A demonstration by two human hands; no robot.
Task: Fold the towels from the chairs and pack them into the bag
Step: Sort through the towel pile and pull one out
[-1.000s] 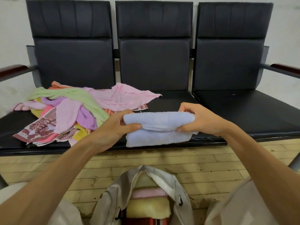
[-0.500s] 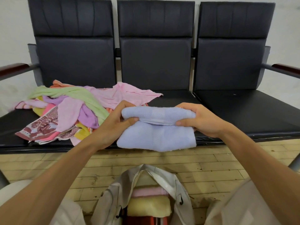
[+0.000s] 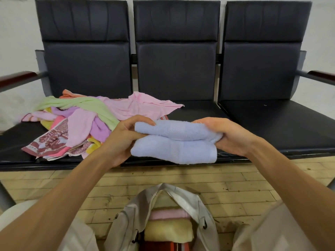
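Risk: left hand (image 3: 121, 140) and right hand (image 3: 230, 136) fingers clamp ends of folded blue towel (image 3: 174, 150); slack grip could unfold it above bag (image 3: 125, 223).

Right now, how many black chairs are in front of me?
3, joined in a row: left chair under the towel pile, middle chair behind the blue towel, right chair at the far end.

I am watching a left hand (image 3: 118, 142) and right hand (image 3: 233, 136) running back into bare forearms (image 3: 63, 196); pale off-white trousers (image 3: 259, 232) are covering both knees at the bottom corners, the cloth creasing softly.
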